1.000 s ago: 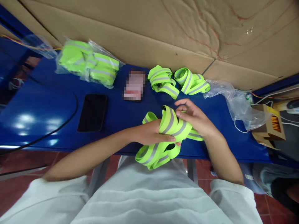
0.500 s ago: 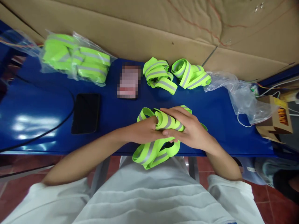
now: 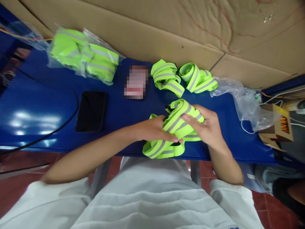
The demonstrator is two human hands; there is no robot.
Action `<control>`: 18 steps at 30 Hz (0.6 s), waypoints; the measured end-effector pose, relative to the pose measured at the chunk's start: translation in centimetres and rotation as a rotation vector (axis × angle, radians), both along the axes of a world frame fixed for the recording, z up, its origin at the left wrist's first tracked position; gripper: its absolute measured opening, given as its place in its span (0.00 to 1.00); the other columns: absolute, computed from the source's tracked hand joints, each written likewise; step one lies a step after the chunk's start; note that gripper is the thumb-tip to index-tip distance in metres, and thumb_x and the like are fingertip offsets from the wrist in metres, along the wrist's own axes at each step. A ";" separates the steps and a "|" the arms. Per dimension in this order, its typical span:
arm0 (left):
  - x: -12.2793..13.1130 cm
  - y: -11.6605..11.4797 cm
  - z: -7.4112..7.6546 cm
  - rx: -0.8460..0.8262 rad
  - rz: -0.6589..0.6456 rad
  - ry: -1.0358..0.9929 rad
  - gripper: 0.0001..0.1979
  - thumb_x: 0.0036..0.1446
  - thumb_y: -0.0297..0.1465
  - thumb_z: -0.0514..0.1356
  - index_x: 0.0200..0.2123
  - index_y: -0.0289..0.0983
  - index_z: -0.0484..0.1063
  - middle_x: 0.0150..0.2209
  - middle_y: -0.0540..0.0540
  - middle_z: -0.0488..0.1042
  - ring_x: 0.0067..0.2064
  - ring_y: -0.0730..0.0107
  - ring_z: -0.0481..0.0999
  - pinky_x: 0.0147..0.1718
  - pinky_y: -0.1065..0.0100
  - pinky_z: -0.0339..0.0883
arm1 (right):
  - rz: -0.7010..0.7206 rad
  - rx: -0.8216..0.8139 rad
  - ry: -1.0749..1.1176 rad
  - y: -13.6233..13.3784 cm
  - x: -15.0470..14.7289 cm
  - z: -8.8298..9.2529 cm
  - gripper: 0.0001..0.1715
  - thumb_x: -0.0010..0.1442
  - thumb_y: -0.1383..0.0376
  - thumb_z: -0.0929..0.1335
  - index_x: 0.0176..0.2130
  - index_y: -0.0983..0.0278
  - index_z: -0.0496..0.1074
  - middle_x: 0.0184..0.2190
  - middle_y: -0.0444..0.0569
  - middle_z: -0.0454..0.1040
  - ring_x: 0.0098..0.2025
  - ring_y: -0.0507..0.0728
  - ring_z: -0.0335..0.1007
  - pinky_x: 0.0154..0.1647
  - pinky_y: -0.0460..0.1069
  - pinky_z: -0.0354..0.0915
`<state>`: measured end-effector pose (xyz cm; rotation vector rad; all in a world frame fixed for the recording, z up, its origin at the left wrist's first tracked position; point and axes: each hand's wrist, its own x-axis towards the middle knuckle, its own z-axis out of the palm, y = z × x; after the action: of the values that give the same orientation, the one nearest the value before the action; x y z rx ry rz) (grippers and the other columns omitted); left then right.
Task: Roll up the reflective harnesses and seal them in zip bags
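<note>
A bundle of neon-yellow reflective strap (image 3: 177, 119) with grey stripes is between my hands, above the front of the blue table (image 3: 119, 114). My left hand (image 3: 158, 128) grips its left side, the fingers partly hidden beneath it. On the right side, my right hand (image 3: 206, 124) is closed on the folded strap, its thumb lying on top. Loose loops of the strap (image 3: 158, 149) hang below my left hand at the table's front edge. Part of a black piece shows at the bundle's upper left.
Two more strap bundles, a left one (image 3: 166, 76) and a right one (image 3: 197, 78), lie at the back. A clear bag of straps (image 3: 83, 55), a pixelated item (image 3: 136, 82) and a black phone (image 3: 91, 111) are leftward. To the right are plastic film (image 3: 247, 101) and a cardboard box (image 3: 274, 122).
The folded strap is turned and spread wider, with more of its face showing. My right hand has moved from covering its top to its right side, and the hanging loops have risen slightly.
</note>
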<state>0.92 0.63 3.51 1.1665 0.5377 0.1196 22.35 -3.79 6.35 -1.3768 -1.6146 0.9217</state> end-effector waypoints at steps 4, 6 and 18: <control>-0.1 0.2 -0.3 -0.009 -0.136 -0.118 0.18 0.63 0.38 0.67 0.53 0.35 0.79 0.51 0.41 0.83 0.50 0.60 0.84 0.46 0.66 0.80 | 0.033 -0.317 0.257 0.1 0.8 0.1 0.19 0.61 0.49 0.75 0.37 0.62 0.79 0.31 0.46 0.78 0.32 0.56 0.76 0.30 0.49 0.71; -0.1 -0.1 -0.4 -0.008 -0.187 -0.189 0.16 0.66 0.38 0.64 0.51 0.36 0.79 0.51 0.41 0.83 0.48 0.62 0.85 0.43 0.68 0.80 | 0.122 -0.512 0.363 0.5 0.8 -0.3 0.24 0.61 0.45 0.74 0.43 0.62 0.79 0.34 0.49 0.80 0.35 0.60 0.79 0.32 0.51 0.75; 0.2 -0.3 -0.5 0.413 -0.110 -0.186 0.18 0.71 0.41 0.57 0.48 0.34 0.79 0.51 0.42 0.82 0.53 0.62 0.81 0.55 0.66 0.73 | 0.373 0.112 -0.378 -0.2 0.8 -0.9 0.49 0.60 0.42 0.74 0.70 0.60 0.63 0.64 0.59 0.70 0.65 0.69 0.70 0.65 0.62 0.68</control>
<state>1.08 0.37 3.00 1.5664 0.2884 0.2507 23.15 -3.99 5.47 -1.2453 -2.2299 0.7931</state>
